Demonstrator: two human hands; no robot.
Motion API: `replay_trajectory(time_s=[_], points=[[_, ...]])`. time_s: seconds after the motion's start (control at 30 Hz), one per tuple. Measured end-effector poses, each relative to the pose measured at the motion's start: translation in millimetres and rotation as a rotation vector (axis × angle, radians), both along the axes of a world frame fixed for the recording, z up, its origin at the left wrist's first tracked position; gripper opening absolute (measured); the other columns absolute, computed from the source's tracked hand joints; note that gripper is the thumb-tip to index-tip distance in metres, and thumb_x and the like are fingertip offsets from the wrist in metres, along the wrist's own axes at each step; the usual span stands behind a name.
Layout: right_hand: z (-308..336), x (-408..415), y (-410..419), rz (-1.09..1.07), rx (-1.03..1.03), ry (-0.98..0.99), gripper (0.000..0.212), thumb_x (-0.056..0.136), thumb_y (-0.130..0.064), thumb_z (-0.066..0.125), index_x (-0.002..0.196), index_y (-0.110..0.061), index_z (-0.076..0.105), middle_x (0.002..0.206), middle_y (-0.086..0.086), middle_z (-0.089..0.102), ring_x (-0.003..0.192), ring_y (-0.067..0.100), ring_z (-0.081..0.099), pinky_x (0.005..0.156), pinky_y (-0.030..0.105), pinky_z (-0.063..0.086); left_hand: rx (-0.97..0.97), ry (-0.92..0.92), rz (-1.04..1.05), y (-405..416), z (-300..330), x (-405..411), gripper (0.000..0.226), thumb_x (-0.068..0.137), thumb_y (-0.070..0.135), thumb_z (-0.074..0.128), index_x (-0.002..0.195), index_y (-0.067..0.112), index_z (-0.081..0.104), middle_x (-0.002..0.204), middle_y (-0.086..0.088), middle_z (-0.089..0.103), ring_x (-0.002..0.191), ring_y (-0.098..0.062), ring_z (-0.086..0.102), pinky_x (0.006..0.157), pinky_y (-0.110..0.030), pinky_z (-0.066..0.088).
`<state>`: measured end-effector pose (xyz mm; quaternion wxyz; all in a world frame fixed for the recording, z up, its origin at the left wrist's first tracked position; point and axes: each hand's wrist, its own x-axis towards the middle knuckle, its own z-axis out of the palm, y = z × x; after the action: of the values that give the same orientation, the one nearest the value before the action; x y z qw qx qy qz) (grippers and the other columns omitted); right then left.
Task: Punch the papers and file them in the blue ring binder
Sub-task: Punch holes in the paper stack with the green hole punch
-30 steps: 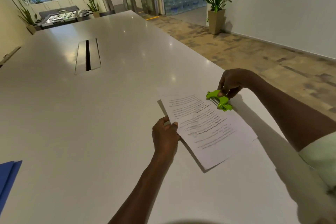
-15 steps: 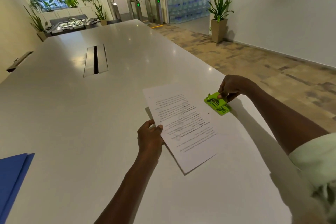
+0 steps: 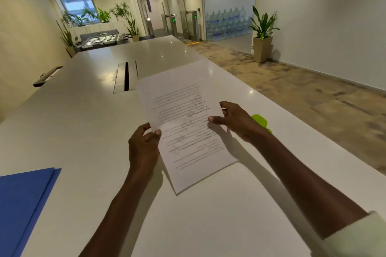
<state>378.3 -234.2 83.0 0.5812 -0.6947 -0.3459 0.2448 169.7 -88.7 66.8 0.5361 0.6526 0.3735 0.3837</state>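
Note:
A thin stack of printed white papers (image 3: 183, 110) is held up off the white table (image 3: 83, 123), tilted, with its far edge raised. My left hand (image 3: 144, 144) pinches its left edge and my right hand (image 3: 234, 121) pinches its right edge. The lime green hole punch (image 3: 261, 122) lies on the table just behind my right wrist, mostly hidden by it. The blue ring binder (image 3: 23, 204) lies flat at the near left corner of the table, partly out of view.
A recessed cable slot (image 3: 126, 77) sits in the table's middle beyond the papers. The table's right edge runs close to my right arm, with carpeted floor beyond. A potted plant (image 3: 262, 35) stands by the right wall.
My right hand let go of the green punch and took the papers' right edge. Both hands have lifted the papers off the table and drawn them leftward.

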Motion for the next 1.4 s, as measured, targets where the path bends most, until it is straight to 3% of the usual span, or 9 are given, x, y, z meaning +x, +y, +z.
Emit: replay_trajectory(time_s=[0.23,0.4,0.5,0.67,0.8,1.03,1.17,1.3,1.4], points=[[36,-33,13,-0.111,0.260,-0.119,0.031,0.081,-0.003,0.071,0.112,-0.007,0.065,0.106,0.003,0.073,0.094,0.018,0.071,0.082,0.033,0.058,0.324,-0.066,0.139,-2,44,-20,0.020,0.097,0.018,0.055,0.116,0.012,0.058,0.102,0.006,0.067,0.074,0.001,0.063,0.050,-0.003,0.043],[-15,-51,16,-0.133,0.183,-0.189,0.032,0.080,-0.014,0.072,0.111,-0.014,0.065,0.107,-0.002,0.072,0.099,0.014,0.068,0.085,0.037,0.055,0.264,-0.008,0.161,-10,6,-24,0.014,0.097,0.014,0.055,0.109,0.008,0.059,0.098,-0.002,0.066,0.081,-0.014,0.063,0.064,-0.023,0.048],[-35,-61,13,-0.107,0.181,-0.162,0.034,0.085,-0.014,0.069,0.118,-0.017,0.063,0.112,-0.007,0.070,0.101,0.003,0.066,0.080,0.020,0.051,0.265,0.028,0.131,-13,-11,-22,0.012,0.098,0.013,0.052,0.106,0.006,0.057,0.099,-0.007,0.066,0.087,-0.024,0.063,0.059,-0.016,0.041],[-11,-52,18,-0.248,0.126,-0.197,0.064,0.075,-0.015,0.079,0.128,-0.016,0.044,0.121,0.002,0.063,0.106,0.017,0.061,0.089,0.034,0.053,0.434,0.072,0.144,-3,16,-15,0.010,0.098,0.010,0.051,0.103,0.004,0.057,0.096,-0.007,0.065,0.072,-0.012,0.057,0.052,-0.003,0.039],[32,-54,14,-0.503,0.209,-0.721,0.103,0.068,-0.025,0.085,0.147,-0.012,0.020,0.150,0.012,0.028,0.136,0.025,0.031,0.113,0.041,0.032,0.578,0.137,0.081,7,48,-11,0.016,0.100,0.012,0.047,0.111,0.005,0.056,0.098,-0.003,0.065,0.066,-0.005,0.057,0.046,-0.006,0.044],[108,-76,20,-0.433,-0.007,-1.713,0.077,0.081,-0.028,0.062,0.148,-0.010,0.028,0.152,0.019,0.032,0.143,0.034,0.024,0.120,0.050,0.009,1.183,0.402,-0.004,13,112,-1,0.013,0.096,0.023,0.050,0.106,0.018,0.058,0.085,-0.001,0.066,0.068,-0.018,0.061,0.056,-0.024,0.045],[112,-84,35,-0.298,-0.170,-1.590,0.037,0.083,-0.021,0.066,0.116,-0.011,0.054,0.099,0.011,0.069,0.089,0.032,0.064,0.078,0.039,0.046,1.490,0.538,-0.063,5,136,12,0.027,0.092,0.024,0.060,0.115,0.012,0.057,0.090,-0.010,0.068,0.077,-0.027,0.064,0.076,-0.039,0.051],[102,-80,41,-0.338,-0.149,-1.363,0.007,0.086,-0.016,0.055,0.080,-0.014,0.053,0.075,0.007,0.067,0.067,0.030,0.060,0.054,0.034,0.043,1.621,0.575,-0.098,5,139,20,0.032,0.087,0.025,0.065,0.114,0.010,0.060,0.098,-0.015,0.069,0.087,-0.032,0.064,0.089,-0.043,0.044],[94,-72,41,-0.390,-0.099,-1.087,0.002,0.081,-0.018,0.061,0.081,-0.016,0.061,0.078,0.004,0.067,0.072,0.028,0.058,0.053,0.029,0.036,1.586,0.390,0.111,15,134,15,0.054,0.083,0.016,0.069,0.134,0.009,0.052,0.133,-0.016,0.057,0.127,-0.034,0.050,0.111,-0.051,0.031]])
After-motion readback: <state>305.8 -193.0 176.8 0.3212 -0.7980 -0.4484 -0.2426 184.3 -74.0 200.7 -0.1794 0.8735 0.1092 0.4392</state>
